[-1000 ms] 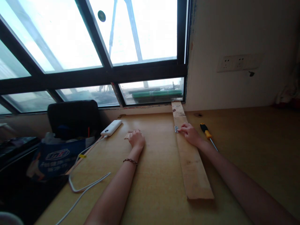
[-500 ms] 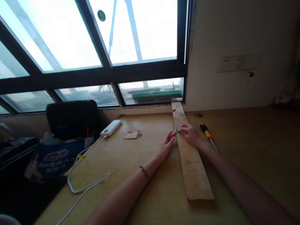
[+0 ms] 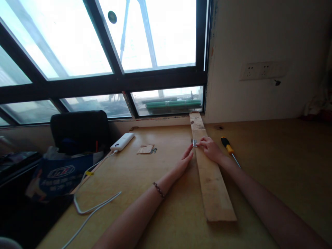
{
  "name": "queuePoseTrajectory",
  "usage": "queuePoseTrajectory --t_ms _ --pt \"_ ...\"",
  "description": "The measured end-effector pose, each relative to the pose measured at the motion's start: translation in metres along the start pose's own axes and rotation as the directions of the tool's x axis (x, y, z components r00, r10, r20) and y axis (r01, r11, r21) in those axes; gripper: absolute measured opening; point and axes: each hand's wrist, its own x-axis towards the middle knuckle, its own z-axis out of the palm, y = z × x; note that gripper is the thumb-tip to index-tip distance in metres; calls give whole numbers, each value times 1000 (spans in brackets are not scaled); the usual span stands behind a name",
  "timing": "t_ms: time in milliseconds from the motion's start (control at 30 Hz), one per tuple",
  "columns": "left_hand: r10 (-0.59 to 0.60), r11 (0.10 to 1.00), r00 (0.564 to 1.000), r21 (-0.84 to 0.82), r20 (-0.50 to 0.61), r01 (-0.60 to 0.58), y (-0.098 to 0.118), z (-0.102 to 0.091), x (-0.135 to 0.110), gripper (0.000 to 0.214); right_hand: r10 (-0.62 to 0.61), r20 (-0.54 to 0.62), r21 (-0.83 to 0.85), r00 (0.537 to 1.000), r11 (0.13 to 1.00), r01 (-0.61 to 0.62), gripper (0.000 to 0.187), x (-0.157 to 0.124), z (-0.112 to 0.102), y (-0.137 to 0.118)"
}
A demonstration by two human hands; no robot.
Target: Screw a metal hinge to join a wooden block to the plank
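A long wooden board (image 3: 214, 186) lies lengthwise on the table, its far end at the window sill. A small silver metal hinge (image 3: 194, 142) sits at the board's left edge, one leaf spread out past that edge. My right hand (image 3: 211, 149) rests on the board with its fingers curled, the fingertips holding the hinge's right leaf down. Beside the board's left edge, my left hand (image 3: 184, 160) has its fingers stretched out, tips close to the hinge; whether they touch it I cannot tell. Right of the board lies a screwdriver (image 3: 229, 148) with a yellow-and-black handle.
Several screws (image 3: 154, 150) lie by a small wood piece (image 3: 145, 149) on the table's left side. A white power bank (image 3: 122, 141) with a white cable (image 3: 98, 207) is near the left edge. Beyond stand a black chair (image 3: 79, 128) and a blue bag (image 3: 62, 174).
The hinge's left leaf has swung out to the left, so the hinge looks flatter. My left fingers have straightened beside the board. My right hand stays in place.
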Motion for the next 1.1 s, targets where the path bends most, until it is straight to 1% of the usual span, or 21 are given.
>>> queuePoseTrajectory --t_ms 200,300,367,433,500,567,633,700,733,767,800,833,867,900,967,1100 --pt "-53 998 999 -29 -10 53 -6 -5 1 50 -7 9 -12 1000 1000 7 31 -1 -1 0" --pt "-39 997 998 -71 -58 35 -3 -4 1 49 -6 16 -28 1000 1000 7 38 -1 0 -1" --pt "-11 998 991 -63 -133 3 0 -5 2 49 3 21 -36 1000 999 -3 41 0 -1 -2" --pt "26 1000 971 3 -239 -26 4 -11 3 47 15 24 -41 1000 999 -14 45 -1 -3 -4" --pt "76 992 931 119 -358 -35 11 -23 2 44 24 21 -44 999 999 -23 47 -6 -7 -7" --pt "133 963 870 270 -474 -1 21 -43 -1 42 25 10 -46 1000 999 -25 49 -15 -13 -11" --pt "205 891 802 446 -561 85 33 -70 -9 41 17 -7 -50 1000 999 -17 51 -30 -20 -14" --pt "295 755 763 630 -576 183 46 -100 -20 40 4 -24 -54 1000 999 -6 51 -48 -27 -17" --pt "322 684 741 686 -589 248 51 -115 -25 39 4 -33 -56 999 998 -6 51 -57 -30 -17" --pt "323 626 725 712 -609 319 56 -129 -31 38 12 -46 -59 999 998 -15 50 -66 -32 -17" --pt "313 587 707 714 -635 381 59 -141 -36 38 25 -58 -62 998 998 -28 49 -74 -33 -16" --pt "306 564 689 708 -657 425 61 -151 -40 38 41 -68 -62 997 997 -45 49 -80 -33 -14" --pt "292 546 680 701 -672 459 62 -160 -43 39 56 -74 -60 996 996 -60 49 -85 -32 -12" --pt "275 530 681 698 -679 482 63 -166 -45 39 68 -76 -56 995 996 -72 50 -89 -31 -10" --pt "244 478 701 712 -670 515 62 -173 -45 39 84 -72 -48 994 995 -88 52 -93 -28 -4" --pt "176 304 768 776 -616 553 58 -173 -38 37 96 -58 -43 994 994 -99 55 -92 -26 1"
